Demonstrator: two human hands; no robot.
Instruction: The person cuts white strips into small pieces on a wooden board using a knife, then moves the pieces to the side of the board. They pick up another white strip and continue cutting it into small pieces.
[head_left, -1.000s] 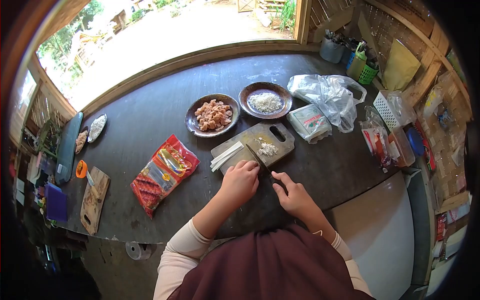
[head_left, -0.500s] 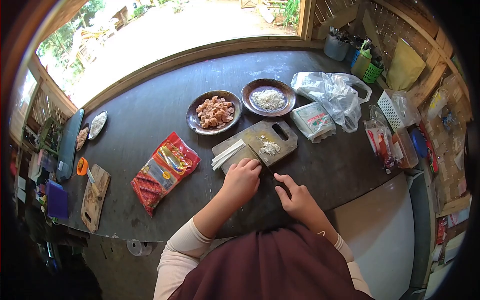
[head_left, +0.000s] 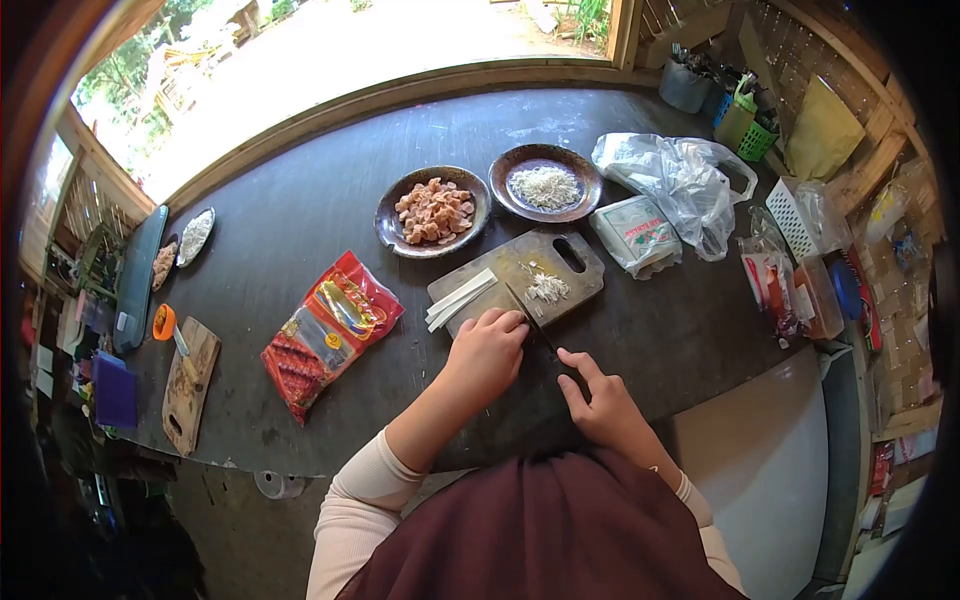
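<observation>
My left hand (head_left: 488, 350) is closed, its fingers curled down at the near edge of a worn cutting board (head_left: 520, 250). Whatever lies under those fingers is hidden. Just beyond them several thin white strips (head_left: 462, 298) lie side by side on the board. My right hand (head_left: 598, 402) grips a knife (head_left: 528, 315), its dark blade slanting across the board close to the left fingertips. Right of the blade is a small heap of chopped white pieces (head_left: 547, 287). Behind the board stand a bowl (head_left: 384, 232) of pinkish-brown chunks and a brown plate (head_left: 510, 162) of similar white shreds.
A red food packet (head_left: 330, 335) lies left of the board. Farther left are another wooden board (head_left: 190, 395) with a knife and an orange cup (head_left: 163, 321). A white wrapped pack (head_left: 637, 235) and a plastic bag (head_left: 680, 185) sit at the right, near a white basket (head_left: 790, 220).
The knife has shifted slightly beside my left fingers, and more of its blade shows. My right hand has moved a little to the right. The whole view has shifted slightly.
</observation>
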